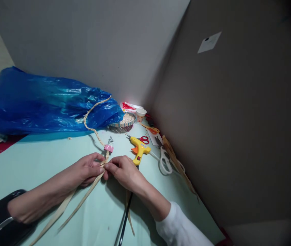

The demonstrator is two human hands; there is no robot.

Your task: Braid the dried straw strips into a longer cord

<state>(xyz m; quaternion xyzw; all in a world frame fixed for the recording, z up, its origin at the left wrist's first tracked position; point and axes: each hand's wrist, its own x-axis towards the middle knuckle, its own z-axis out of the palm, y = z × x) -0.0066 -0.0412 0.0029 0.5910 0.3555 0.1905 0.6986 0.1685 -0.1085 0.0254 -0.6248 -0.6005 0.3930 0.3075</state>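
A pale braided cord runs from the blue plastic bag down to a pink binder clip, which grips it on the table. Just below the clip, my left hand pinches the braid where its loose flat strands begin. My right hand closes on the same spot from the other side, thumb and forefinger pressed on the strands. Two strands trail toward the lower left under my left hand, and another hangs below my right wrist. The exact crossing between my fingertips is partly hidden.
A yellow glue gun lies beyond my right hand, its black cable running toward me. White-handled scissors and red-handled scissors lie nearby. Farther back are a blue plastic bag, a woven basket and a paper cup.
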